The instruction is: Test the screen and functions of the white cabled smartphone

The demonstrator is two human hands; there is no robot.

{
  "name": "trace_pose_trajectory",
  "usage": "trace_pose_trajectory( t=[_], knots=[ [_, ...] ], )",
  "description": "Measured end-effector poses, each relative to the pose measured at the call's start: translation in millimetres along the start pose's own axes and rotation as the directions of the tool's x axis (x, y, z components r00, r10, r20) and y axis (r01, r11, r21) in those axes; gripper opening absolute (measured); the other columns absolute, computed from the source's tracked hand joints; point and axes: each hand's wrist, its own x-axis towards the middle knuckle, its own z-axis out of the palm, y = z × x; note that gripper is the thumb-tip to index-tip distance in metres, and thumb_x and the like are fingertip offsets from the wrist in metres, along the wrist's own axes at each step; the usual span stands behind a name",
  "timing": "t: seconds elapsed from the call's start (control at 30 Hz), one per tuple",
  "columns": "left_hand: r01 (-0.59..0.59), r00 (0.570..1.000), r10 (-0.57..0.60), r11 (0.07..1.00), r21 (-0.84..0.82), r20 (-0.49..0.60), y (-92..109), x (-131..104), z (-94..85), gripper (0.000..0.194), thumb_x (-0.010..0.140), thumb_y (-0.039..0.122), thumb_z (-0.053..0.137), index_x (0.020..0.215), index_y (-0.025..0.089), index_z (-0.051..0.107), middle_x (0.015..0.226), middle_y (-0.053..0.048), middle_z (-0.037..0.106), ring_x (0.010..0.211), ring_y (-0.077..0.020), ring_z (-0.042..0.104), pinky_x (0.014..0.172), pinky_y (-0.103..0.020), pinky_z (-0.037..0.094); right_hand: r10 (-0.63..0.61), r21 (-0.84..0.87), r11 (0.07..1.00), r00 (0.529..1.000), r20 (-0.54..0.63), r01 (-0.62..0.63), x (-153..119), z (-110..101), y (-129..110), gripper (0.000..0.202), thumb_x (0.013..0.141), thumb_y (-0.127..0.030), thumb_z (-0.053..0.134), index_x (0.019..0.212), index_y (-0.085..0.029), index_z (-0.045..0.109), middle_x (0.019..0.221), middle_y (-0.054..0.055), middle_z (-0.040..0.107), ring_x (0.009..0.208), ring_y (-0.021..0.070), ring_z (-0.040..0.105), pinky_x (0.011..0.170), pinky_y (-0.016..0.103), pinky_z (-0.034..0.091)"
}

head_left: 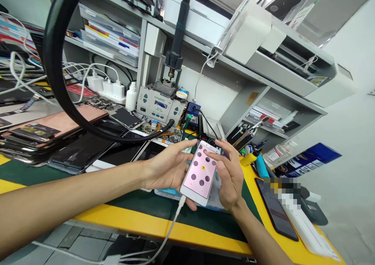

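Observation:
A white smartphone (200,173) rests tilted in my left hand (171,165), whose fingers pass behind it and show below its lower edge. Its lit pink screen carries several dark round dots and a small yellow symbol in the middle. A white charging cable (177,212) is plugged into the phone's bottom end. My right hand (231,175) is at the phone's right side with its fingers apart. The index finger reaches over the upper part of the screen; whether it touches the glass I cannot tell. Under the phone, a clear and blue packet (168,193) lies on the green mat (140,208).
Stacked phone parts (58,128) crowd the left, beside a power strip (113,97). A soldering station (155,105) stands behind; a thick black hose (48,62) loops in front. On the right lie a dark tablet (277,210) and a yellow bottle (248,159). Shelves (216,50) rise behind.

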Motion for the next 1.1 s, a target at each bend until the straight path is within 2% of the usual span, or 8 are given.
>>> trace_pose_trajectory(
  t=[0.2,0.37,0.57,0.67,0.87,1.1],
  knots=[
    [-0.006,1.000,0.006,1.000,-0.026,-0.011,-0.4,0.5,0.7,0.067,0.089,0.068,0.041,0.127,0.013,0.045,0.115,-0.020,0.063,0.105,-0.0400,0.065,0.087,-0.065,0.050,-0.081,-0.095,0.992,0.994,0.075,0.088,-1.4,-1.6,2.7,0.034,0.091,-0.023,0.046,0.106,-0.030,0.076,0.141,0.003,0.056,0.138,0.0357,0.038,0.111,0.061,0.029],
    [-0.005,1.000,0.005,1.000,-0.016,-0.020,-0.1,-0.2,1.1,0.066,0.090,0.068,0.039,0.126,0.012,0.045,0.118,-0.022,0.062,0.110,-0.0434,0.062,0.087,-0.067,0.049,-0.083,-0.063,0.995,0.997,0.002,0.082,-2.4,-2.6,1.7,0.037,0.091,-0.024,0.044,0.107,-0.032,0.076,0.137,0.001,0.059,0.135,0.0345,0.042,0.111,0.061,0.030],
    [-0.006,1.000,0.006,1.000,-0.024,-0.019,-0.2,-0.2,1.2,0.068,0.090,0.067,0.039,0.129,0.012,0.045,0.119,-0.022,0.061,0.108,-0.0424,0.063,0.088,-0.066,0.049,-0.077,-0.050,0.996,0.996,0.051,0.080,-2.9,-1.8,-1.9,0.037,0.091,-0.022,0.044,0.106,-0.032,0.077,0.134,0.003,0.060,0.135,0.0345,0.043,0.109,0.060,0.032],
    [-0.006,1.000,0.006,1.000,-0.011,-0.014,0.1,-0.1,1.8,0.069,0.090,0.068,0.040,0.130,0.011,0.044,0.118,-0.022,0.062,0.108,-0.0418,0.063,0.088,-0.066,0.048,-0.104,-0.064,0.992,0.993,0.054,0.107,-2.2,-1.4,-3.8,0.037,0.090,-0.022,0.044,0.105,-0.031,0.077,0.133,0.003,0.061,0.133,0.0343,0.044,0.109,0.060,0.033],
    [-0.002,1.000,0.001,1.000,-0.012,-0.023,0.6,-0.5,1.0,0.069,0.090,0.068,0.041,0.131,0.012,0.043,0.118,-0.022,0.062,0.105,-0.0400,0.065,0.088,-0.065,0.049,-0.239,-0.106,0.964,0.968,0.072,0.246,0.1,-0.7,-2.7,0.033,0.089,-0.017,0.046,0.097,-0.023,0.077,0.129,0.009,0.063,0.128,0.0342,0.048,0.102,0.061,0.038],
    [-0.009,1.000,0.009,1.000,-0.024,0.010,-0.4,0.9,-0.8,0.067,0.091,0.067,0.039,0.129,0.012,0.046,0.120,-0.022,0.061,0.108,-0.0418,0.063,0.086,-0.065,0.050,-0.237,-0.090,0.967,0.971,0.022,0.238,-0.7,-1.3,-1.2,0.034,0.089,-0.015,0.044,0.095,-0.023,0.077,0.124,0.009,0.065,0.125,0.0337,0.051,0.100,0.060,0.038]
  ],
)
